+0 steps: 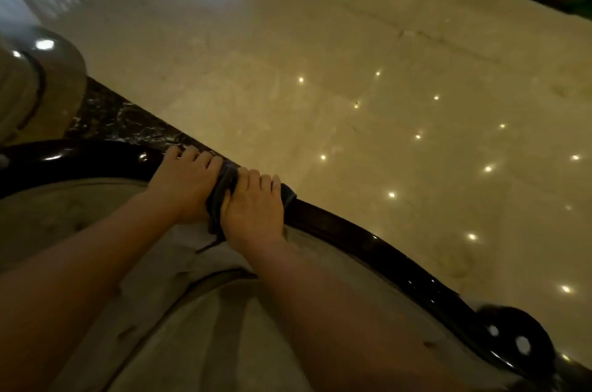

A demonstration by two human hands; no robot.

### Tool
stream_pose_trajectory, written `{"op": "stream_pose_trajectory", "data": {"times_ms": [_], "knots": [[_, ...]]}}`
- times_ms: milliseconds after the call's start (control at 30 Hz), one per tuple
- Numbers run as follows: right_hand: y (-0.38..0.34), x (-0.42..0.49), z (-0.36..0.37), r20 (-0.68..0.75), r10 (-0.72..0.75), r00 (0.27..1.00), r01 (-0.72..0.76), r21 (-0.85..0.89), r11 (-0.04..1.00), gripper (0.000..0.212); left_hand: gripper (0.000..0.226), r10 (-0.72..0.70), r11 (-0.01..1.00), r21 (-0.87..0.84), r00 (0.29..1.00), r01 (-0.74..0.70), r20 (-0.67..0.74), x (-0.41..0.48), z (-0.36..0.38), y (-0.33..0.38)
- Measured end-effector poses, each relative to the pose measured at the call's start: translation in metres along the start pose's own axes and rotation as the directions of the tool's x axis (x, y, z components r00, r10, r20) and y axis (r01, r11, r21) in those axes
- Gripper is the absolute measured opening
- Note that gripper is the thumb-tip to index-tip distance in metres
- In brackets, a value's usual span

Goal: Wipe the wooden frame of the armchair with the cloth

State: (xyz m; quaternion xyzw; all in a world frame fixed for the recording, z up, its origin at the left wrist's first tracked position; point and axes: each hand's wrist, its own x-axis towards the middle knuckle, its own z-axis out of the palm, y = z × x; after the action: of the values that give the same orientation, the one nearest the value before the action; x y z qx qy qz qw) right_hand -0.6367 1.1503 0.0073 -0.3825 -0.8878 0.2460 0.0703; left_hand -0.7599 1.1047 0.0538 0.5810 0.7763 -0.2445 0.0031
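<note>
The armchair's dark glossy wooden frame [368,241] curves from the left edge across the middle down to a scrolled end at the lower right. A dark grey cloth [224,196] is draped over the top of the frame, and both hands press on it side by side. My left hand [185,183] lies over the rail with its fingers curled across the far side. My right hand [253,206] sits just to the right, gripping the cloth against the wood. Most of the cloth is hidden under the hands.
The chair's beige tufted upholstery [73,218] fills the lower left. Beyond the frame lies a polished cream marble floor [384,87] with light reflections and a dark marble border strip [128,122]. A rounded column base [38,81] stands at the far left.
</note>
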Motion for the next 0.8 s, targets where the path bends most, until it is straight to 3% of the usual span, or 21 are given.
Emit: {"op": "stream_pose_trajectory", "data": {"times_ms": [167,367,800], "knots": [[0.051,-0.027,-0.017,0.027,0.065,0.998,-0.063,-0.047,0.997,0.05,0.113,0.059,0.997,-0.065,0.993,-0.052,0.106,0.017,0.001,0.057],[0.099,-0.063,-0.043,0.022,0.111,0.994,-0.107,-0.137,0.985,0.053,0.107,0.125,0.984,-0.145,0.984,-0.106,0.131,0.024,-0.012,0.121],[0.184,-0.149,-0.085,-0.037,0.155,0.987,-0.158,-0.115,0.981,0.053,0.104,0.22,0.945,-0.251,0.975,-0.209,0.017,-0.003,-0.041,0.233]]}}
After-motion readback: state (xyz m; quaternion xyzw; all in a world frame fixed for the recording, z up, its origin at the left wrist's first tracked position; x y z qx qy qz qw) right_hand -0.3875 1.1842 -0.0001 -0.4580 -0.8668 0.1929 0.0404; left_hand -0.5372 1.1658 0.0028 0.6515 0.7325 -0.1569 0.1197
